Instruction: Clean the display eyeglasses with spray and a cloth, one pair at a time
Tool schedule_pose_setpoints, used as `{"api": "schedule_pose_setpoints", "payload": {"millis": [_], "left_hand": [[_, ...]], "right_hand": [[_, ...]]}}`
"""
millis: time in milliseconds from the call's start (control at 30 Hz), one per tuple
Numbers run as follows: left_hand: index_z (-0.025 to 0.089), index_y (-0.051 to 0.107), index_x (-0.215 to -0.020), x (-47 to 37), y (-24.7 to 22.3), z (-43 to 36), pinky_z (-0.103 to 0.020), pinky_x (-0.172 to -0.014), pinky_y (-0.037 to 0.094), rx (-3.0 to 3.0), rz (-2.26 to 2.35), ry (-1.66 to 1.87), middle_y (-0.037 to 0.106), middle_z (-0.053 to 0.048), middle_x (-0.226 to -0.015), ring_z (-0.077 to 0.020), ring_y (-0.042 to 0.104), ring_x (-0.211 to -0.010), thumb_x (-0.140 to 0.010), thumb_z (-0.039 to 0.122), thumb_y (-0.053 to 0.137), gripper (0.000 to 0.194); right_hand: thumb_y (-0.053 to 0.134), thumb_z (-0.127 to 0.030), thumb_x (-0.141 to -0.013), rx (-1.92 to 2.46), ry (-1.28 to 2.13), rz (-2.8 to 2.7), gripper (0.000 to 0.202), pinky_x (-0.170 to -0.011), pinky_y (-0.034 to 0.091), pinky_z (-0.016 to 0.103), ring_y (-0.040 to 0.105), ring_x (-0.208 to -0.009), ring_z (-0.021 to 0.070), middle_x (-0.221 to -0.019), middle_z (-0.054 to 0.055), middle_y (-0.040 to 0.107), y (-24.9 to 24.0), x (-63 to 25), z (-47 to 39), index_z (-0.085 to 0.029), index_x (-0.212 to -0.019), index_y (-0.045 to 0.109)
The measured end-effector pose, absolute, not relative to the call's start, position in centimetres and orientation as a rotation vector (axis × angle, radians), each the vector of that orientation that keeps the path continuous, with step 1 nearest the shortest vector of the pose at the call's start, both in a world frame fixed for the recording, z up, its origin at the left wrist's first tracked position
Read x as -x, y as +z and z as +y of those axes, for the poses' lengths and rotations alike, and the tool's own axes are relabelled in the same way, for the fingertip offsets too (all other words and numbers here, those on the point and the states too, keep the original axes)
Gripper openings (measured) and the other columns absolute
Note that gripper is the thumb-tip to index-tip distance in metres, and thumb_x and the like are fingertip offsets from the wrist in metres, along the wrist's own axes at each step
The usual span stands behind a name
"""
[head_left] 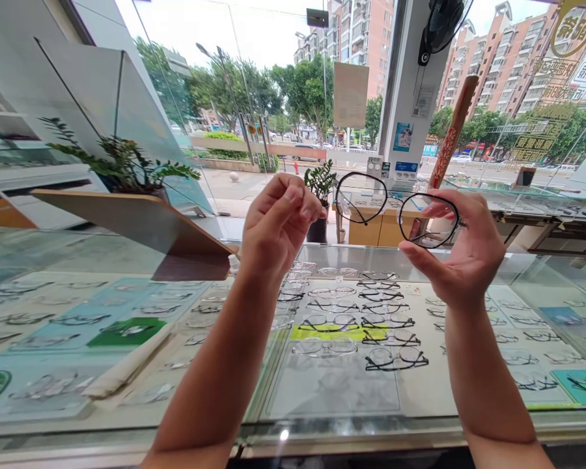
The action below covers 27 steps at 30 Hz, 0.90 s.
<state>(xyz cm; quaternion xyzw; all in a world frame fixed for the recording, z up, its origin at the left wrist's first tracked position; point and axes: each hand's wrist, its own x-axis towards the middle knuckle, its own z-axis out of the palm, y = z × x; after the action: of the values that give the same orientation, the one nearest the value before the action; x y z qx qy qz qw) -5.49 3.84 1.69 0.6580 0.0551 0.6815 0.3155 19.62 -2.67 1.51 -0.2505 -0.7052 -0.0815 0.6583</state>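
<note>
A pair of black-rimmed eyeglasses [386, 195] is held up in the air, tilted down toward the right. My right hand [461, 251] grips it by the right-hand rim, thumb below and fingers above and behind the lens. To the left of the glasses, my left hand [283, 221] is raised with its fingers curled and pressed together. A gap separates it from the left rim, and whatever its fingers may pinch is hidden. Beneath both arms, a glass display counter [332, 391] contains rows of eyeglass frames [395, 358].
A tilted wooden-edged board [141, 218] stands on the counter at left, with a leafy plant [127, 163] behind it. Farther back are a potted plant [320, 185], a reddish pole [454, 133], a wall fan [442, 26] and another glass counter [542, 202]. Large windows face a street.
</note>
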Motion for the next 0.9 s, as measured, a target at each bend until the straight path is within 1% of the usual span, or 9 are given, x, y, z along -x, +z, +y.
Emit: {"api": "schedule_pose_setpoints", "payload": {"millis": [67,133,267,400,500,667,800,900], "left_hand": [[0.024,0.053,-0.076,5.4,1.8,3.7,-0.029,-0.066,0.056,-1.733,0.099,1.721,0.043,0.003,-0.062,-0.0119,0.046,-0.058,-0.091,0.046,0.075,0.034],[0.024,0.053,-0.074,5.3,1.9,3.5,-0.028,-0.065,0.056,-1.737,0.055,1.679,0.041,0.003,-0.06,-0.0119,0.046,-0.057,-0.091,0.043,0.074,0.033],[0.023,0.058,-0.075,4.8,1.9,3.2,-0.025,-0.061,0.055,-1.73,0.072,1.707,0.045,0.002,-0.061,-0.0115,0.049,-0.058,-0.091,0.043,0.073,0.03],[0.022,0.062,-0.077,4.4,1.8,3.0,-0.023,-0.058,0.051,-1.738,0.09,1.768,0.047,0.002,-0.062,-0.0109,0.049,-0.059,-0.087,0.041,0.076,0.025],[0.023,0.06,-0.075,4.4,1.7,3.0,-0.024,-0.058,0.049,-1.778,0.095,1.804,0.044,0.002,-0.061,-0.0113,0.047,-0.058,-0.088,0.04,0.074,0.026],[0.024,0.054,-0.071,4.4,1.9,2.9,-0.028,-0.056,0.046,-1.877,0.14,1.824,0.041,0.001,-0.06,-0.0133,0.044,-0.057,-0.087,0.044,0.073,0.032],[0.023,0.053,-0.071,4.4,2.1,2.7,-0.026,-0.057,0.045,-1.872,0.088,1.771,0.041,0.002,-0.059,-0.0114,0.042,-0.056,-0.088,0.04,0.072,0.031],[0.022,0.051,-0.071,4.4,2.2,2.5,-0.024,-0.056,0.044,-1.854,0.072,1.707,0.04,0.003,-0.059,-0.0099,0.041,-0.055,-0.089,0.041,0.07,0.032]], "right_hand": [[0.089,-0.047,-0.075,0.553,-0.216,-1.588,0.055,-0.101,0.051,0.052,0.064,-0.099,0.028,-0.101,0.002,0.068,1.5,-19.6,-2.5,-0.036,-0.126,0.07],[0.088,-0.049,-0.076,0.551,-0.247,-1.578,0.054,-0.098,0.052,0.051,0.065,-0.096,0.0274,-0.1,0.002,0.068,1.5,-19.6,-2.4,-0.036,-0.126,0.071],[0.085,-0.056,-0.078,0.56,-0.327,-1.588,0.055,-0.092,0.053,0.049,0.065,-0.093,0.0264,-0.098,0.002,0.069,1.6,-19.7,-2.1,-0.033,-0.126,0.07],[0.082,-0.057,-0.081,0.505,-0.402,-1.603,0.055,-0.088,0.053,0.047,0.065,-0.089,0.0249,-0.096,0.002,0.068,1.7,-19.8,-1.8,-0.032,-0.127,0.068],[0.081,-0.057,-0.082,0.501,-0.411,-1.609,0.054,-0.087,0.053,0.047,0.065,-0.089,0.0248,-0.096,0.002,0.068,1.7,-19.8,-1.6,-0.032,-0.128,0.068],[0.08,-0.058,-0.082,0.527,-0.402,-1.619,0.055,-0.088,0.053,0.048,0.065,-0.091,0.0255,-0.097,0.002,0.068,1.6,-19.8,-1.7,-0.032,-0.129,0.067],[0.08,-0.058,-0.082,0.54,-0.392,-1.621,0.055,-0.089,0.053,0.049,0.065,-0.092,0.0258,-0.098,0.002,0.068,1.6,-19.9,-1.8,-0.032,-0.129,0.067],[0.08,-0.059,-0.082,0.546,-0.377,-1.623,0.055,-0.09,0.053,0.049,0.065,-0.092,0.0258,-0.098,0.002,0.068,1.6,-19.8,-1.9,-0.032,-0.128,0.068]]}}
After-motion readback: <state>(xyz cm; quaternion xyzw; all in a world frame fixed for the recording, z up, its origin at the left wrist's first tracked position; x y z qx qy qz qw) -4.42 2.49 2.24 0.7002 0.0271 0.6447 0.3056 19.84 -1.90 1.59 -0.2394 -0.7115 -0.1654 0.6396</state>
